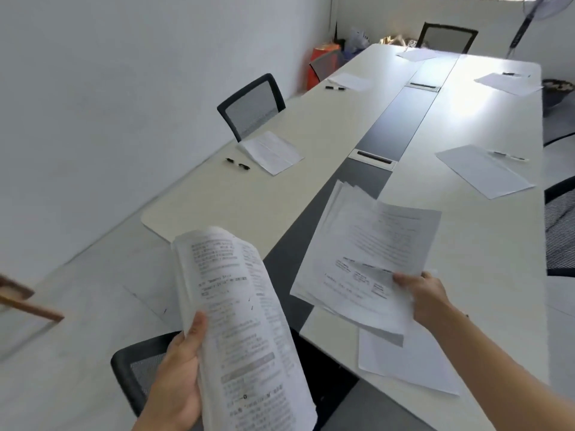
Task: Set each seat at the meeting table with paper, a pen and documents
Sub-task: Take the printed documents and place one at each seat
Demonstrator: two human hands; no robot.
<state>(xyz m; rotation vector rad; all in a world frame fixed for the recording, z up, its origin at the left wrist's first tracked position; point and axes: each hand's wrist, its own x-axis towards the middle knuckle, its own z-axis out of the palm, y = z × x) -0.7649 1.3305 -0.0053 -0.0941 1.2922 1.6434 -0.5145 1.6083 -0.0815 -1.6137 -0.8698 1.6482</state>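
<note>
My left hand [177, 368] gripped a curled bundle of documents [245, 321] off the desk's [249, 197] near end, kept in reserve, while my right hand [426, 293] pinched a fanned set [373, 244] low over the desk, seemingly bound for the blank paper [404, 365] at its near edge.

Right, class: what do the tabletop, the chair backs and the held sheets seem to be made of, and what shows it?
Tabletop: probably laminate over board; smooth off-white, soft sheen where window light glares. Chair back: grey see-through mesh in a black frame, likely plastic. Sheets in the left hand and stack in the right hand: thin matte printed paper; they curl and fan.
</note>
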